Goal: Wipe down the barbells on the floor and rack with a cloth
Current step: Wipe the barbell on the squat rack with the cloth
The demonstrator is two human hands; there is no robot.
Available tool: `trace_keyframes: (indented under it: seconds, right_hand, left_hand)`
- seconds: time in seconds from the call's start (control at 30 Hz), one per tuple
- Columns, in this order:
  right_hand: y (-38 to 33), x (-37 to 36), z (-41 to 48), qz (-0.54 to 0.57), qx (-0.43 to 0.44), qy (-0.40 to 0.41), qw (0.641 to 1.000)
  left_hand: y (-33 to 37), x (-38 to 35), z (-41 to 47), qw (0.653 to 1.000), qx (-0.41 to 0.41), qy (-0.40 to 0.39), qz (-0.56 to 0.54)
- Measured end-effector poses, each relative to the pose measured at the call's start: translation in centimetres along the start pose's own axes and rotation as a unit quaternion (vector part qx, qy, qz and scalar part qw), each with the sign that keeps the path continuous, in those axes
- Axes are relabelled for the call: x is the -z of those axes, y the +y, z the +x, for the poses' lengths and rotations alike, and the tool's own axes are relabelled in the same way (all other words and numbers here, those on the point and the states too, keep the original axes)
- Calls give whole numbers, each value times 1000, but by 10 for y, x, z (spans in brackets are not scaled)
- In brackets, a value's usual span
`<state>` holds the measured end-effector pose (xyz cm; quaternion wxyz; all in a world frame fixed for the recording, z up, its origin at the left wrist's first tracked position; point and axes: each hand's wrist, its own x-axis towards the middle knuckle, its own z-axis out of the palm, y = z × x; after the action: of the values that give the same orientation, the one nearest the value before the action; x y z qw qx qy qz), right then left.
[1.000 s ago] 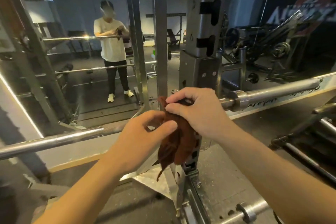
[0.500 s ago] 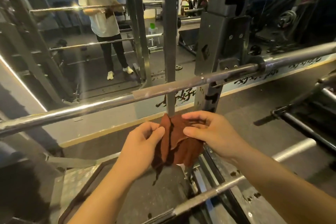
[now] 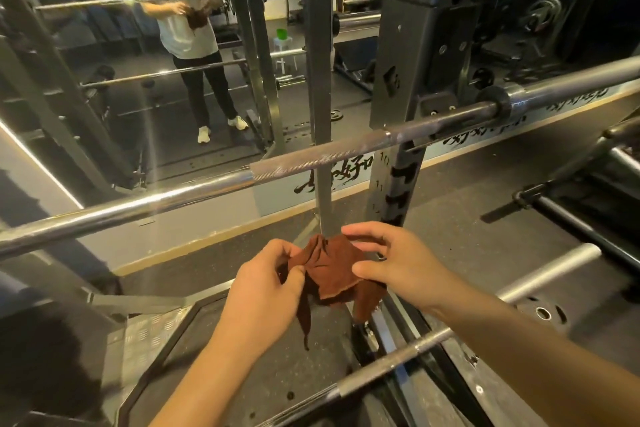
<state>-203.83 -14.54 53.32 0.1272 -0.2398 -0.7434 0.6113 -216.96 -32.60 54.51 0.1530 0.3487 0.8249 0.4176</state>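
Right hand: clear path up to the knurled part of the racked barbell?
Probably yes. The right hand sits below the racked barbell with nothing between them, though it and the left hand both pinch the cloth.

Gym: barbell (image 3: 311, 163), rack (image 3: 415, 62), wall mirror (image 3: 121, 80)

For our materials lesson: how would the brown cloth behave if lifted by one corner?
Probably floppy: the brown cloth sags in folds between the left hand and right hand, a strip dangling below. Likely light: fingers alone pinch it.

The rack upright (image 3: 382, 173) bears the numbers 10 and 11
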Motion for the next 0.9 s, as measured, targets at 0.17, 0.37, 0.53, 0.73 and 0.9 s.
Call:
trace_keyframes:
  seconds: [0.17,0.37,0.53,0.73,0.9]
  right_hand:
    - [9,-5,1,15,-33,-97,995]
    - [6,-23,10,-30,-28,-63,997]
    - [-1,-28,9,-64,21,-39,997]
    - [-3,-26,8,-50,14,-60,997]
    - [-8,-39,8,-27,35,-81,996]
  left_hand:
    - [5,-3,1,996,-62,3,65]
    - [18,8,7,991,-89,-49,82]
    - [16,17,11,987,-99,-50,114]
    - [12,17,11,986,-108,-33,120]
    - [4,21,14,991,-87,-56,79]
